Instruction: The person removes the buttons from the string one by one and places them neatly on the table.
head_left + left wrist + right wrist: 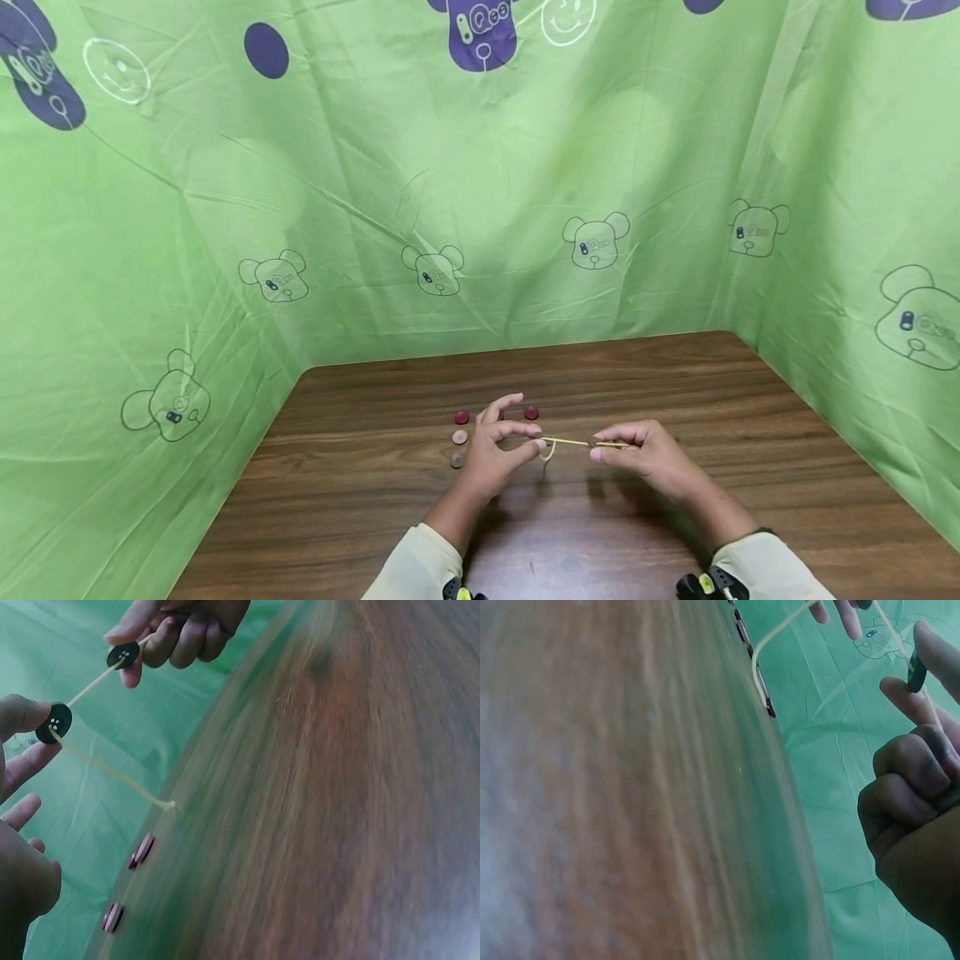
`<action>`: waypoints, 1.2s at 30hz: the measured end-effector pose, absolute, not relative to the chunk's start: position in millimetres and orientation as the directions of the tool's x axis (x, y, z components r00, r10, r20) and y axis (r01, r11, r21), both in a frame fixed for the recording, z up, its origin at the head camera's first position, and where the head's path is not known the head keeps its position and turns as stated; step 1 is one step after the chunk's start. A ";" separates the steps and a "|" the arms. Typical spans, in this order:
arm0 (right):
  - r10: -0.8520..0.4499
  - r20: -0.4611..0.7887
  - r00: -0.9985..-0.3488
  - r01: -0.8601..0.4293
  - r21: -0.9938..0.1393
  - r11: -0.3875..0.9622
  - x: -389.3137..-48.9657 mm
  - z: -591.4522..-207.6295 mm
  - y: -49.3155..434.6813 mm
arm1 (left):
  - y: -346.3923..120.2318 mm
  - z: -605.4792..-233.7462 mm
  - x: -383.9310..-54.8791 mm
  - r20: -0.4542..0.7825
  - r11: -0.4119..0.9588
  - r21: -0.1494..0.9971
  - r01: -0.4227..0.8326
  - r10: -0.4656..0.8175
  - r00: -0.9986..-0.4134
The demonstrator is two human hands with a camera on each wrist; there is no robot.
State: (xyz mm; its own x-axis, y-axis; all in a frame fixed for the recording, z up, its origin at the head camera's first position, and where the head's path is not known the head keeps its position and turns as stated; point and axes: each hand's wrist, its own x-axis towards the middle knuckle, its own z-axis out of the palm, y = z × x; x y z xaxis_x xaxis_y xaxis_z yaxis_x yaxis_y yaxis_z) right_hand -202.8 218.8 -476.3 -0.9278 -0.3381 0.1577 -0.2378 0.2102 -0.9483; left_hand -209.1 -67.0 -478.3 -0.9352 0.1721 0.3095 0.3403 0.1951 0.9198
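A yellow string [568, 441] stretches between the two hands above the table. My left hand [489, 457] pinches a dark round button [54, 724] between thumb and forefinger, its other fingers spread. The string passes through this button's holes, and a loose tail hangs from it, with a knot [171, 805] near the end. At the other side, my right hand [663, 461] pinches a second dark button [123, 655], also threaded on the string. The remaining fingers of the right hand are curled in, with more string running back along them [930, 705].
Left of the left hand, a dark red button [461, 417], a pink button [460, 437] and a greyish button [457, 460] lie in a column on the wooden table [360, 500]. Another red button [531, 412] lies beyond the fingers. Green printed cloth [510, 308] surrounds the table.
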 end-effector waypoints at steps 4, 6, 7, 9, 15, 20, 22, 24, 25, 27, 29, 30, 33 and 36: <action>-0.353 0.186 -0.917 -0.267 -0.944 0.195 -203.5 -477.8 220.5 | -72.2 -479.4 -210.2 0.307 0.217 0.915 0.339 0.171 -0.936; -0.363 0.195 -0.911 -0.278 -0.941 0.192 -203.7 -478.1 221.1 | -74.4 -479.9 -210.5 0.302 0.233 0.913 0.336 0.169 -0.938; -0.361 0.197 -0.912 -0.280 -0.940 0.195 -203.7 -477.9 221.2 | -75.3 -480.3 -210.6 0.301 0.238 0.911 0.335 0.169 -0.938; -0.343 0.200 -0.918 -0.284 -0.935 0.214 -203.4 -477.0 221.0 | -76.8 -481.4 -211.3 0.308 0.248 0.906 0.342 0.167 -0.937; -0.298 0.230 -0.926 -0.319 -0.899 0.299 -204.0 -472.5 221.8 | -79.4 -484.1 -212.3 0.324 0.260 0.897 0.357 0.159 -0.932; -0.316 0.215 -0.924 -0.322 -0.884 0.340 -204.8 -472.5 223.3 | -83.4 -486.5 -212.9 0.325 0.266 0.897 0.353 0.146 -0.935; -0.326 0.207 -0.922 -0.321 -0.881 0.349 -205.2 -473.0 223.6 | -85.1 -487.3 -213.2 0.330 0.274 0.893 0.357 0.141 -0.933; -0.343 0.213 -0.915 -0.335 -0.875 0.350 -206.0 -473.6 224.5 | -86.5 -488.1 -213.8 0.339 0.277 0.889 0.365 0.137 -0.931; -0.353 0.216 -0.910 -0.343 -0.872 0.350 -206.6 -474.0 224.9 | -87.0 -488.5 -214.1 0.343 0.279 0.887 0.367 0.133 -0.930; -0.369 0.216 -0.904 -0.350 -0.869 0.348 -207.8 -474.8 225.5 | -88.0 -489.1 -214.4 0.346 0.280 0.887 0.368 0.126 -0.930; -0.374 0.213 -0.902 -0.352 -0.865 0.356 -208.9 -475.4 226.0 | -88.8 -489.9 -215.1 0.355 0.276 0.885 0.376 0.124 -0.927; -0.373 0.210 -0.904 -0.350 -0.864 0.361 -209.3 -475.7 226.1 | -89.3 -490.3 -215.3 0.357 0.270 0.886 0.378 0.123 -0.926; -0.353 0.199 -0.914 -0.333 -0.865 0.374 -209.9 -475.9 226.3 | -91.3 -491.0 -215.9 0.362 0.266 0.885 0.381 0.119 -0.924; -0.331 0.189 -0.925 -0.315 -0.867 0.386 -210.2 -475.4 226.2 | -94.5 -491.6 -216.6 0.363 0.271 0.885 0.379 0.109 -0.926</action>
State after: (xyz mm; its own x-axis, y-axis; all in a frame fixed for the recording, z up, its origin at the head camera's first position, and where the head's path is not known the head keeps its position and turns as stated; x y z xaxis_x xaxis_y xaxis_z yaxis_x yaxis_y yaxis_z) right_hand -210.2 226.2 -475.4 -0.9246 -0.3306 0.1892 -0.3153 0.3856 -0.8671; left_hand -216.6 -94.5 -491.6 -0.9256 0.1086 0.3626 0.3785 0.2713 0.8849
